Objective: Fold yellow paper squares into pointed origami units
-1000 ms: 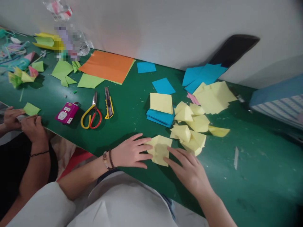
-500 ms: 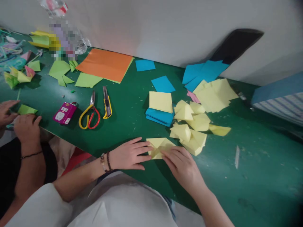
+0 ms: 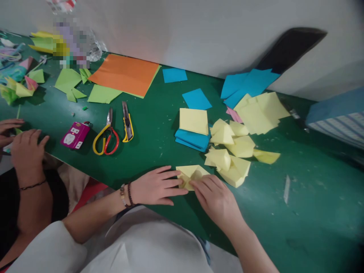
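Note:
A creased sheet of yellow paper (image 3: 196, 170) lies on the green table near its front edge. My left hand (image 3: 156, 186) rests flat with the fingers stretched and apart, their tips on the sheet's left end. From the right, my right hand (image 3: 217, 201) has its fingers pressed together on the paper's lower right part, hiding that corner. Just beyond the sheet are folded yellow paper pieces (image 3: 234, 167), some overlapping. A stack of yellow squares (image 3: 193, 121) sits on blue squares (image 3: 192, 141) above my hands.
Scissors (image 3: 106, 138), a yellow utility knife (image 3: 127, 123) and a purple box (image 3: 75, 135) lie to the left. Orange paper (image 3: 125, 74) is by the wall. Another person's hand (image 3: 28, 151) works at far left. A dark phone-like slab (image 3: 292, 47) leans at the back right.
My right hand has slid slightly left along the yellow paper. My left hand stays nearly in place. The other person's hands now cover more of their green paper.

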Tool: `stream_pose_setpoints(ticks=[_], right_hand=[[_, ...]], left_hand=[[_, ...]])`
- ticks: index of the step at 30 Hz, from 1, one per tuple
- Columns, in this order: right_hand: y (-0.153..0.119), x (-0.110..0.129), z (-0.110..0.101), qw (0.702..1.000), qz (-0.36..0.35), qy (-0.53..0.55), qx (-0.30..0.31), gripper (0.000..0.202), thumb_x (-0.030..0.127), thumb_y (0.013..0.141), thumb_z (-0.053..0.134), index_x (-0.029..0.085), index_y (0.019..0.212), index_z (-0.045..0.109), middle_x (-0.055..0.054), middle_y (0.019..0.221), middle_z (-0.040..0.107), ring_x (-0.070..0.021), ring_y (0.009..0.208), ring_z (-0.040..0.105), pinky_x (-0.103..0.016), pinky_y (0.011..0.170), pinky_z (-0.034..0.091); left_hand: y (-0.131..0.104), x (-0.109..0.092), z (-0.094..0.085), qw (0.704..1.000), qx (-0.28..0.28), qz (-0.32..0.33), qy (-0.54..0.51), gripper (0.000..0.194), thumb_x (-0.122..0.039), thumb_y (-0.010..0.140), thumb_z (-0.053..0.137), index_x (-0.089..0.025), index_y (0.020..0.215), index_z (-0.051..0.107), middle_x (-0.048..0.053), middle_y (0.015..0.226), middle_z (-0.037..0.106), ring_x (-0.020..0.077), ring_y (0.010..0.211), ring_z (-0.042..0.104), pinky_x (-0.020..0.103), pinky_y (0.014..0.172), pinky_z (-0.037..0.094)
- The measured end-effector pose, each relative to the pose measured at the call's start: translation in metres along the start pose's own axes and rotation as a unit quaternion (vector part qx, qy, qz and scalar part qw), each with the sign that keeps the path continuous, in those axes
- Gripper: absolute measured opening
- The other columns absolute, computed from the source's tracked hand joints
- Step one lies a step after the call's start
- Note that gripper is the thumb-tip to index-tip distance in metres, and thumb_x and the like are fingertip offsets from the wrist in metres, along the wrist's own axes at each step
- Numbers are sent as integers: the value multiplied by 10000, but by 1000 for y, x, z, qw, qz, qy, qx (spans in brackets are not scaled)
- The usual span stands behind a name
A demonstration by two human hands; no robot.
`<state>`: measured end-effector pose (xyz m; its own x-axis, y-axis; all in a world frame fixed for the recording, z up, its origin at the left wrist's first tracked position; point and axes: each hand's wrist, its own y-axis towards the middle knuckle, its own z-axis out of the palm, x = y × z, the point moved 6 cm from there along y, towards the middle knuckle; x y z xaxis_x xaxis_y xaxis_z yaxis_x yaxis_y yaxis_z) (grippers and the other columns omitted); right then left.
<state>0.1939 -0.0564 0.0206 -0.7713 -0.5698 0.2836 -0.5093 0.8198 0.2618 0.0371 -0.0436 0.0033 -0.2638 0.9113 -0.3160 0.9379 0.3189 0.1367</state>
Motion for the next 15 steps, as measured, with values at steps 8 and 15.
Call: stream_pose_setpoints(ticks=[8,15], right_hand=[[2,-2,1,1000,13,7,-1,201,153,941,473,156,942,674,-62,773,641,-181,784,562,-300,703,463],[1,-3,1,1000,21,18,-6,168,140,927,505,140,947,672,-66,792,654,-184,803,558,-300,720,466]], left_hand=[[1,1,1,1000,11,-4,-5,379,-450,947,507,-246,1258,578,23,1352,565,249,1347,408,435,1139,295],[2,1,-1,1000,13,-4,-3,380,-446,948,510,-241,1261,573,7,1361,561,248,1346,398,437,1134,288]])
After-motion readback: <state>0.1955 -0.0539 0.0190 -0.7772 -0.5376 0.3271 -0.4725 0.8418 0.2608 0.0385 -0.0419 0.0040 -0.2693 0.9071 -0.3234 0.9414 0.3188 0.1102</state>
